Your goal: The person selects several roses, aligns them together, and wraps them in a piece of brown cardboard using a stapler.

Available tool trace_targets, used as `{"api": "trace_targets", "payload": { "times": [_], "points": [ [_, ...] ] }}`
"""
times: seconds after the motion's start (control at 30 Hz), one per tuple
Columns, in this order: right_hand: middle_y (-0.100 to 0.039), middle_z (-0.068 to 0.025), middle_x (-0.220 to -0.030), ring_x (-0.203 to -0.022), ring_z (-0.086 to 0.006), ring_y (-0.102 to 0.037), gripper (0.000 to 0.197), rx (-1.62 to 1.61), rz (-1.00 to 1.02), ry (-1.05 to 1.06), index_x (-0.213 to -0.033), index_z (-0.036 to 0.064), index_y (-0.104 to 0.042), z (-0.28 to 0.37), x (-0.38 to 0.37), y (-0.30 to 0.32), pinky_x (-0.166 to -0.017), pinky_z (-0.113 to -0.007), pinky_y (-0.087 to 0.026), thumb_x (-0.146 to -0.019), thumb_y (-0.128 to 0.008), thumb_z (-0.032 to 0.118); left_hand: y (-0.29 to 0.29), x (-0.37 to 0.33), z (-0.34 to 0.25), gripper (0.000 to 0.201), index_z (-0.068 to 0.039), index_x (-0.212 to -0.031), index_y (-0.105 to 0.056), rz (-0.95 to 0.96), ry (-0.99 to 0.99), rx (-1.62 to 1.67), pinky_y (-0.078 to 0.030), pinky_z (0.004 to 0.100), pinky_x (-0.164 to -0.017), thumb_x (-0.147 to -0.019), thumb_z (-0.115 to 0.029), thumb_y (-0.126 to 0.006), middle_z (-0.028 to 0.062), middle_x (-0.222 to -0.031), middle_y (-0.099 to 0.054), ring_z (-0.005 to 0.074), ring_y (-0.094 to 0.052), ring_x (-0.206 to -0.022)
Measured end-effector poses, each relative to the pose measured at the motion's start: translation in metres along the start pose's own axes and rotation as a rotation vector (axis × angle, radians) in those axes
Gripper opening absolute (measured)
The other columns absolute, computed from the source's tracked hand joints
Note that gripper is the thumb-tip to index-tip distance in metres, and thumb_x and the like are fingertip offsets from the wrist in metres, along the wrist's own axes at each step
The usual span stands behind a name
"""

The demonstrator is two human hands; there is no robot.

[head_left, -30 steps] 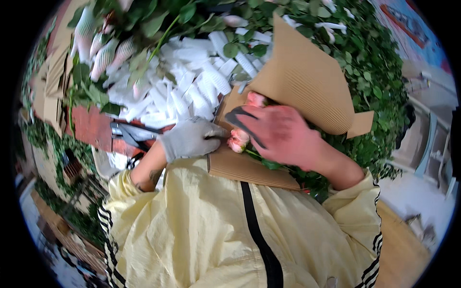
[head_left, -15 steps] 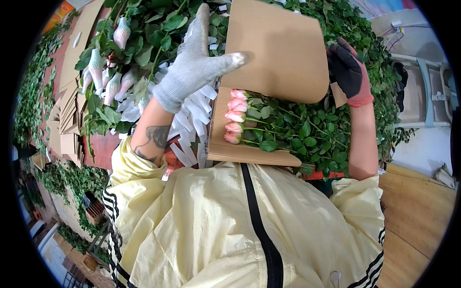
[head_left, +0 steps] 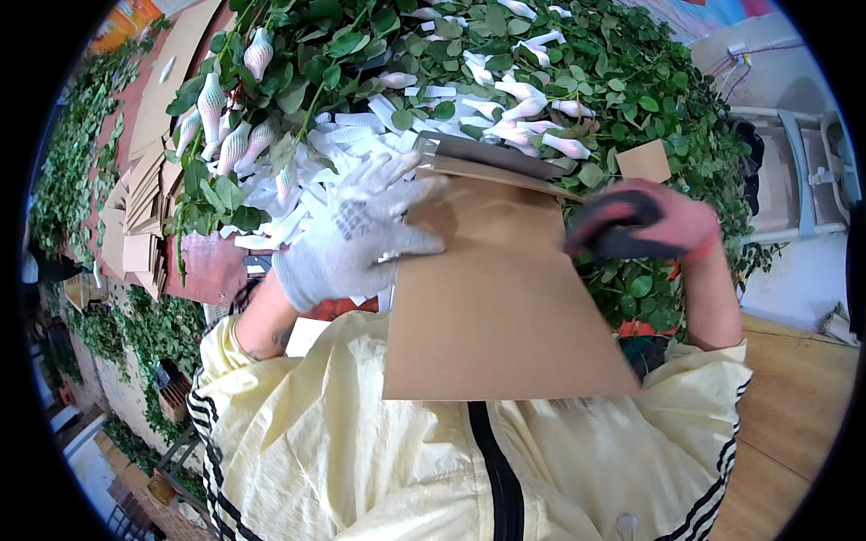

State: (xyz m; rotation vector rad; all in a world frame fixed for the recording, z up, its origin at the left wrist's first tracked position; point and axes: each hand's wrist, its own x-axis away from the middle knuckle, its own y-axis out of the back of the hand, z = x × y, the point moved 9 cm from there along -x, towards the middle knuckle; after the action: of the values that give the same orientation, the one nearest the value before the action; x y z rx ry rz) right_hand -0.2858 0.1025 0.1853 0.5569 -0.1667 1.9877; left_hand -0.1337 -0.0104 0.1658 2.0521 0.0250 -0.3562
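Your left hand (head_left: 361, 225): spread over left edge of cardboard (head_left: 505, 316)
Your right hand (head_left: 645, 221): at cardboard's right edge, grip unclear

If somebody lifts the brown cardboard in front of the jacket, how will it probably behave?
The cardboard is probably light, as its edges look thin. The straight near edge suggests it would stay fairly stiff.

No text legible. Small dark-grey block of print (head_left: 352, 219) sits on the back of the left light-grey knitted glove (head_left: 311, 261), too blurry to read. Bright orange panel (head_left: 115, 32) past the red tabletop's (head_left: 209, 268) far-left corner: pale marks, can't tell if lettering.
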Motion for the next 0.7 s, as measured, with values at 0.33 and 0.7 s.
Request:
{"api": "trace_targets", "payload": {
  "times": [0.33, 0.7],
  "points": [
    [-0.043, -0.0132, -0.132, -0.126, -0.0305, -0.035, 0.037, 1.108, -0.331, 0.196, -0.121, 0.0125, -0.049, -0.077, -0.133, -0.059, -0.106, -0.043, -0.026, -0.090, -0.042, 0.031, -0.067, 0.030, 0.033, 0.048, -0.005, -0.119, -0.055, 0.263, 0.255, 0.737, -0.037, 0.0375, -0.097, -0.077, -0.027, -0.066, 0.0124, -0.122, -0.053, 0.0289, -0.048, -0.115],
    [-0.040, -0.0163, -0.135, -0.128, -0.0317, -0.034, 0.045, 0.407, -0.477, 0.074, -0.124, 0.0114, -0.048, -0.115, -0.116, -0.038, -0.107, -0.043, -0.025, -0.082, -0.052, 0.026, -0.132, -0.015, 0.032, 0.036, -0.002, -0.115, -0.055, 0.602, -0.118, 0.554, -0.046, 0.0382, -0.082, -0.092, -0.028, -0.043, 0.0179, -0.103, -0.061, 0.0345, -0.057, -0.094]
  ]
}}
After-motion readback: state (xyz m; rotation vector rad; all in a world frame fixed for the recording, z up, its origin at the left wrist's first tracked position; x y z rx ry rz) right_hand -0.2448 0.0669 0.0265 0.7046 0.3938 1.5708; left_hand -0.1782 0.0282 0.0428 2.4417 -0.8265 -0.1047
